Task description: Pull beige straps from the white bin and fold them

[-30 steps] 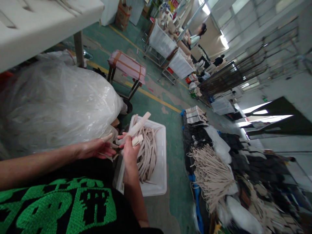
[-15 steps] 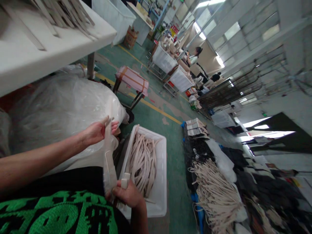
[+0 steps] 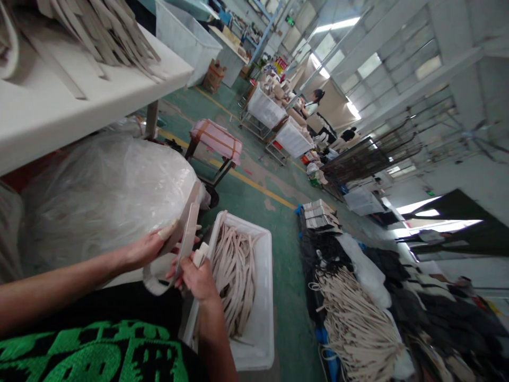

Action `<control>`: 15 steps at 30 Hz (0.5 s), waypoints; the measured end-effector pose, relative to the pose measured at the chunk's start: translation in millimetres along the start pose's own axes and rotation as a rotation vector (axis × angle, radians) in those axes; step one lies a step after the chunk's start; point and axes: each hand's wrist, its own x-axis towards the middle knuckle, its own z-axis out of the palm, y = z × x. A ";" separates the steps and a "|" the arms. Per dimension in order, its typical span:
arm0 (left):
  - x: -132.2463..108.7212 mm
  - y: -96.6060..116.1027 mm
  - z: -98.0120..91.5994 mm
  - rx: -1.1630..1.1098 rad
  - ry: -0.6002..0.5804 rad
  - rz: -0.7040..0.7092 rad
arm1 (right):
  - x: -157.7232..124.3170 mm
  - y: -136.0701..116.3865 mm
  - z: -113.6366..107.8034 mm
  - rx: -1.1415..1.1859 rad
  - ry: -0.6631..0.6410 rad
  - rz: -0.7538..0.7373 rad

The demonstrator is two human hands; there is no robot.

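Note:
My left hand (image 3: 149,248) and my right hand (image 3: 196,276) are both closed on one beige fabric strap (image 3: 186,233), which is folded into a loop with its two ends pointing up and its bend hanging below my hands. My right hand also pinches a small pale piece (image 3: 201,253) between its fingers. Just right of my hands sits a white plastic bin (image 3: 260,297) holding several more beige straps (image 3: 234,273). A black top with green print covers my lap.
A large clear plastic bag (image 3: 99,196) bulges at my left under a white table (image 3: 79,101) stacked with strips. A pink padded stool (image 3: 216,140) stands ahead. Piles of beige handles (image 3: 353,313) and dark material lie on the floor right. People work at far carts.
The strap was stretched straight between my raised left hand and lowered right hand; now my hands are together and the strap is folded into a loop.

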 end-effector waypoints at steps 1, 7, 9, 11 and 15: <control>-1.6 -0.5 0.5 0.074 -0.099 0.017 | 6.7 -1.1 0.7 0.001 0.021 -0.015; 1.7 -0.2 9.0 0.327 -0.139 0.145 | 23.4 0.7 6.4 0.003 0.092 -0.060; 3.7 -1.4 10.9 0.363 -0.139 0.113 | 21.5 0.4 8.4 -0.007 0.097 -0.063; 5.2 -1.2 9.0 0.417 -0.136 0.112 | 17.7 -0.7 7.5 -0.051 0.117 -0.063; 8.3 7.0 -6.1 0.568 -0.003 0.225 | 11.5 -4.1 -7.3 -0.107 0.286 -0.085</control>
